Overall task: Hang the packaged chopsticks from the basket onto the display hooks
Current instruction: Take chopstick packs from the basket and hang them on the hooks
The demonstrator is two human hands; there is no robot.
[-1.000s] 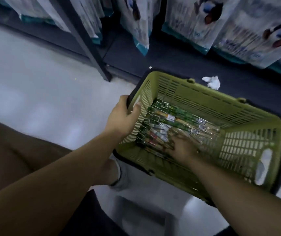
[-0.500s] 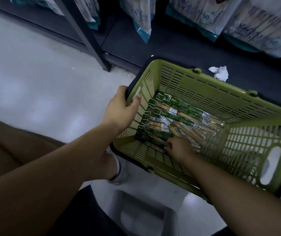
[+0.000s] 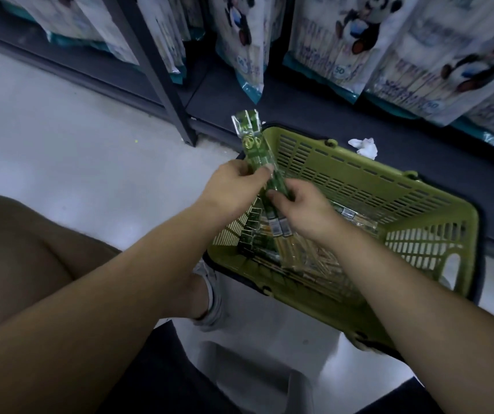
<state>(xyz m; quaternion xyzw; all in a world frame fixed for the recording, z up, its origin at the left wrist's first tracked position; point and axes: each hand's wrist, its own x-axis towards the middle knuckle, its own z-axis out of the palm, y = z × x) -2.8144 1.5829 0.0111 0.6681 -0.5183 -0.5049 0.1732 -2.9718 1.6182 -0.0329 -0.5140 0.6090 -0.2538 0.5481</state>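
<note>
Over the basket (image 3: 359, 177), left hand (image 3: 233, 189) and right hand (image 3: 305, 210), fingers tight on chopstick packets (image 3: 254, 147) (green tops up)

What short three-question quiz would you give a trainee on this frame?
1. True or false: the olive-green slotted plastic basket is empty.
2. Who holds the raised green-printed, clear-wrapped chopstick packets? A left hand only; B right hand only; C both hands.
3. What lies on the dark shelf base beyond the basket?
Key: 1 false, more packets lie inside; 2 C; 3 a crumpled white tissue.
</note>
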